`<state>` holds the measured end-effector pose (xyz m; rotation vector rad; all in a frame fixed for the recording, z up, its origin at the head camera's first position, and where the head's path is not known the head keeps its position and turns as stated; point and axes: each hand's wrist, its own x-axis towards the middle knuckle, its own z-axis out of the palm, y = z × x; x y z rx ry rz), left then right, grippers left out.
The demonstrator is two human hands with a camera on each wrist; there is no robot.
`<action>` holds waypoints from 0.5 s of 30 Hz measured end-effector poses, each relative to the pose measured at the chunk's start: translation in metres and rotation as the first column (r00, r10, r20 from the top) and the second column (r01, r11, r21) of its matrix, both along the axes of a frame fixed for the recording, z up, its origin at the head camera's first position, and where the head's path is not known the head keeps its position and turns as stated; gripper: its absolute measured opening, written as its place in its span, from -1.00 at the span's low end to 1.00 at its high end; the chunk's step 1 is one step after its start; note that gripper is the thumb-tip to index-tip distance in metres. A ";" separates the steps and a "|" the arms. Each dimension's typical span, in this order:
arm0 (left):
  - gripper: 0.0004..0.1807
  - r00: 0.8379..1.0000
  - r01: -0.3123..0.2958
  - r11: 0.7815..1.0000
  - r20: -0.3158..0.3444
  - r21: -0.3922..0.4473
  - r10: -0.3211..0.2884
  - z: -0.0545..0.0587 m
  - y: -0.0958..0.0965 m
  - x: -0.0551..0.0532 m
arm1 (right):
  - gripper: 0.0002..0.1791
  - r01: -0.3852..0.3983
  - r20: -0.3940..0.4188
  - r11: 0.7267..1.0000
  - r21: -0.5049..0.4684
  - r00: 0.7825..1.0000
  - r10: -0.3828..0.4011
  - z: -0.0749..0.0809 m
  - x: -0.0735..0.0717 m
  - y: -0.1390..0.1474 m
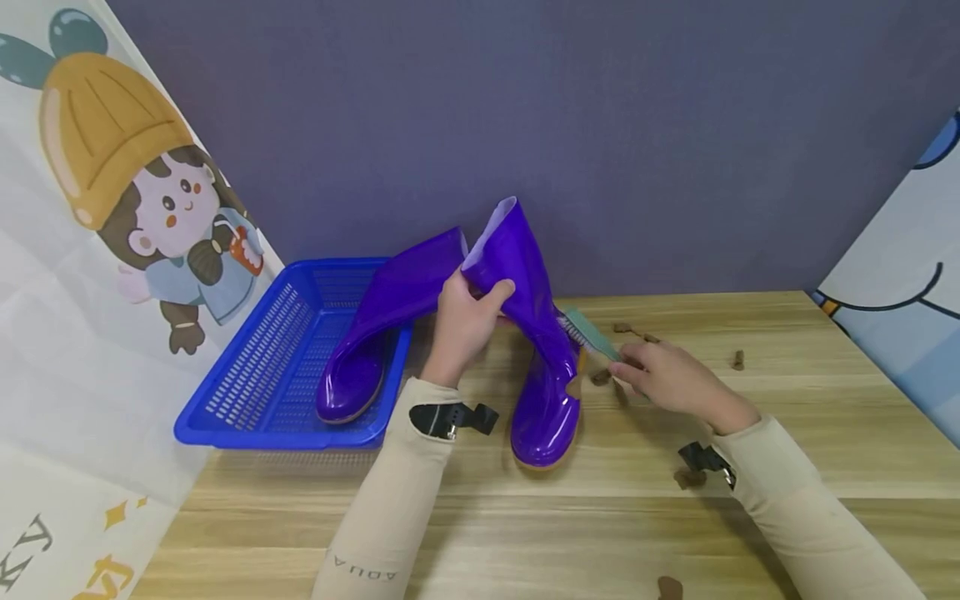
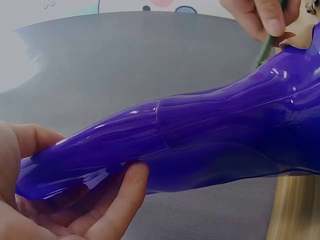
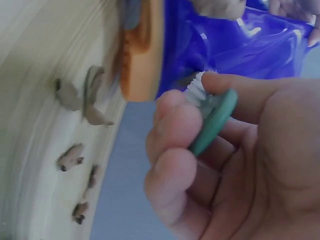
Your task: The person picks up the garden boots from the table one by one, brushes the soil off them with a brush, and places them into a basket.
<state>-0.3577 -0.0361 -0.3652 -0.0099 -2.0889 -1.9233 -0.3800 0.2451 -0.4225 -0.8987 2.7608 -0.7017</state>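
Note:
A glossy purple rubber boot stands on the table, its shaft leaning. My left hand grips the upper shaft, fingers and thumb around it in the left wrist view. In my right hand is a green-backed brush with pale bristles, held by its handle. The bristles meet the boot's side around the ankle, just above the orange sole. A brown patch sticks to the boot near the instep. Beside it, a second purple boot lies in a blue plastic basket, its shaft resting over the rim.
Several brown mud-like bits lie on the wooden table, among them one piece at the right and another near the front edge. A grey panel closes off the back. Printed sheets flank both sides.

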 end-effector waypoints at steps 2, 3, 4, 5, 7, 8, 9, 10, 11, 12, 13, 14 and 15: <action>-0.65 1.000 0.005 1.000 -0.002 -0.003 -0.005 -0.001 0.000 -0.001 | -0.65 0.006 -0.006 1.000 0.017 1.000 -0.006 -0.001 -0.001 0.001; -0.65 1.000 0.007 1.000 -0.004 -0.006 -0.007 -0.001 0.000 -0.001 | -0.65 0.007 -0.002 1.000 0.022 1.000 -0.007 -0.002 -0.002 0.002; -0.65 1.000 0.008 1.000 -0.005 -0.007 -0.008 -0.001 0.000 -0.001 | -0.64 0.009 -0.002 1.000 0.027 1.000 -0.009 -0.002 -0.002 0.002; -0.66 1.000 0.008 1.000 -0.007 -0.007 -0.008 -0.001 0.000 -0.001 | -0.65 0.014 0.000 0.999 0.032 1.000 -0.014 -0.003 -0.003 0.002; -0.67 1.000 0.010 1.000 -0.011 -0.006 -0.010 -0.001 0.000 -0.001 | -0.65 0.026 -0.003 0.999 0.048 1.000 -0.026 -0.005 -0.004 0.003; -0.67 1.000 0.010 1.000 -0.012 -0.007 -0.010 0.000 0.000 0.000 | -0.66 0.032 0.000 0.998 0.055 0.999 -0.032 -0.005 -0.005 0.003; -0.67 1.000 0.011 1.000 -0.013 -0.008 -0.011 0.000 0.000 0.000 | -0.66 0.036 0.003 0.998 0.059 0.999 -0.036 -0.005 -0.005 0.003; -0.67 1.000 0.012 1.000 -0.013 -0.008 -0.012 0.000 0.000 0.000 | -0.65 0.041 -0.002 0.997 0.065 0.999 -0.041 -0.005 -0.006 0.004; -0.67 1.000 0.014 1.000 -0.012 -0.008 -0.014 0.000 0.000 0.000 | -0.64 0.047 -0.002 0.997 0.068 0.999 -0.047 -0.005 -0.006 0.005; -0.66 1.000 0.014 1.000 -0.010 -0.008 -0.015 0.000 0.000 0.000 | -0.63 0.049 -0.006 0.996 0.069 0.999 -0.048 -0.005 -0.007 0.006; -0.66 1.000 0.015 1.000 -0.006 -0.008 -0.015 0.001 0.000 0.000 | -0.61 0.052 -0.016 0.996 0.066 0.999 -0.051 -0.004 -0.007 0.007; -0.65 1.000 0.013 1.000 -0.003 -0.008 -0.013 0.001 -0.001 0.000 | -0.61 0.059 -0.025 0.996 0.061 0.998 -0.057 -0.003 -0.007 0.008; -0.65 1.000 0.011 1.000 0.000 -0.009 -0.011 0.001 -0.001 0.000 | -0.60 0.067 -0.032 0.996 0.054 0.997 -0.066 -0.002 -0.007 0.009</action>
